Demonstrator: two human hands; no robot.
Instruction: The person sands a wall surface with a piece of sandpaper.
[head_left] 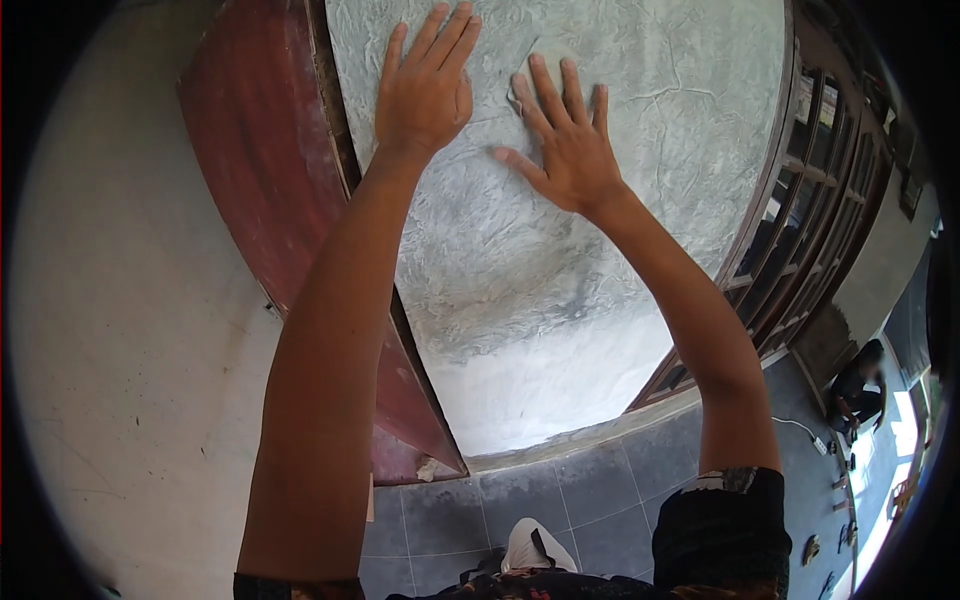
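Observation:
A grey wall panel [520, 270] with a wrinkled, mottled surface rises in front of me; it turns smoother and white towards the floor. My left hand [425, 95] lies against its upper left part, fingers stretched upward and nothing in the palm's reach but the wall. To the right and slightly lower, my right hand [570, 150] is spread on the same surface, thumb pointing left. A small fold in the surface shows by its index finger. Fine crease lines run across the panel [680, 95] right of that hand.
A dark red door [265, 150] stands left of the panel, beside a pale wall [130, 280]. Brown-framed windows [800, 210] are on the right. Grey tiles [530, 500] cover the floor. A person [858, 388] crouches at far right, near a white power strip [819, 445].

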